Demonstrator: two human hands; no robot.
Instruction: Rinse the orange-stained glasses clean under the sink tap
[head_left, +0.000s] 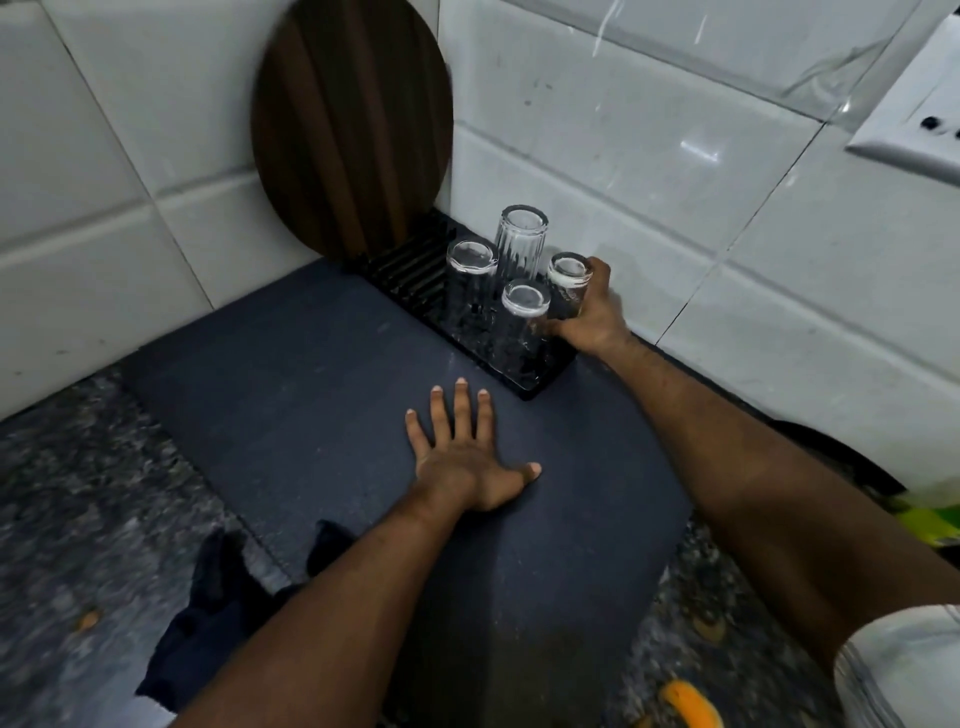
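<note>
Right hand (589, 317) grips upturned glass (569, 280), apparently on rack (540, 382); left hand (462, 462) flat.

A person's bare left hand (467, 467) and bare right hand (592, 317), both forearms uncovered; a pale whitish short sleeve (904, 670), creased near its hem, covers the right upper arm.

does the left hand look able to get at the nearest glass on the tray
Probably yes: the left hand lies flat on the mat holding nothing, with only bare mat and tray rim between it and the nearest glass.
</note>
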